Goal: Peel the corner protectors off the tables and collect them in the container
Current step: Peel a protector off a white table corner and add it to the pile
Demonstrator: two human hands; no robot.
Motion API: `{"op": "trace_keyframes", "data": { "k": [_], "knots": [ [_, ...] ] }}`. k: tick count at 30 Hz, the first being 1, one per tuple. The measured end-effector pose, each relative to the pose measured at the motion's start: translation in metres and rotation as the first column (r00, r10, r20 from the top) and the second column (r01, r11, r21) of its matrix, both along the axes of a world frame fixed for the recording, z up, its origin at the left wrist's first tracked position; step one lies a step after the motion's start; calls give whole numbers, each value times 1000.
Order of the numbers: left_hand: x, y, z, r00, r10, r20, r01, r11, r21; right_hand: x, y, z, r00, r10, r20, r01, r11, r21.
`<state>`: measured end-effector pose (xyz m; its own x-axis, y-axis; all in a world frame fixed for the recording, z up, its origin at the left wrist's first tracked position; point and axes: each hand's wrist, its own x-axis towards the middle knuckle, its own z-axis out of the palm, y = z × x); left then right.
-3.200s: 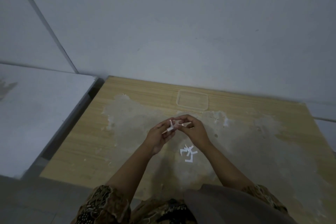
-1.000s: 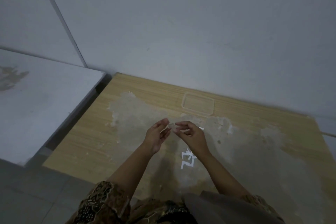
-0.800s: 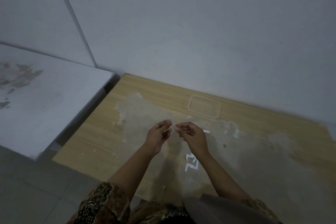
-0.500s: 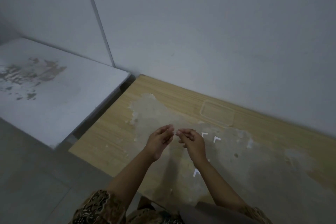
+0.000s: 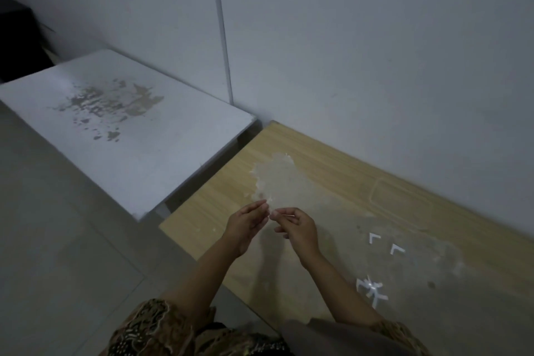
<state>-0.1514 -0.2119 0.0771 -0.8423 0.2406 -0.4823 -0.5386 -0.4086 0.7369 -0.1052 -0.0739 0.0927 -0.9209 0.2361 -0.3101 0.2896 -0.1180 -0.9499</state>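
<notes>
Corner protectors, white angled pieces, lie in a small heap on the wooden surface to the right of the person's right forearm, and two more lie apart beyond the heap. Both hands are raised above the near left part of that surface with their fingertips nearly meeting: the left hand has fingers loosely extended, and the right hand has fingers curled, thumb and forefinger drawn together; whether anything is pinched there I cannot tell. Farther back near the wall sits the clear container, its outline faint against the wood. A pale worn patch spreads across the surface. To the left stands a white table with a scuffed stain, on a tiled floor.
</notes>
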Motion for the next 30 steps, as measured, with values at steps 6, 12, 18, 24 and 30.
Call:
{"op": "trace_keyframes", "data": {
  "k": [6, 12, 18, 24, 30],
  "knots": [
    [-53, -66, -11, 997, -82, 1, 81, 992, -94, -47, -58, -11, 1000, 3, 20, -4, 1000, 25],
    [-107, -146, -28, 977, -208, 55, 215, 962, -166, -86, -139, -27, 997, -4, 72, 1, 999, 47],
    [-137, -227, -52, 945, -307, 114, 328, 895, -303, -106, -220, -49, 981, -45, 189, 39, 999, 35],
    [-143, -281, -73, 914, -372, 161, 405, 832, -379, -105, -276, -68, 923, -71, 379, 68, 997, 21],
    [-131, -296, -85, 918, -348, 189, 395, 775, -493, -96, -309, -84, 821, -148, 551, 266, 954, -141]
  ]
}}
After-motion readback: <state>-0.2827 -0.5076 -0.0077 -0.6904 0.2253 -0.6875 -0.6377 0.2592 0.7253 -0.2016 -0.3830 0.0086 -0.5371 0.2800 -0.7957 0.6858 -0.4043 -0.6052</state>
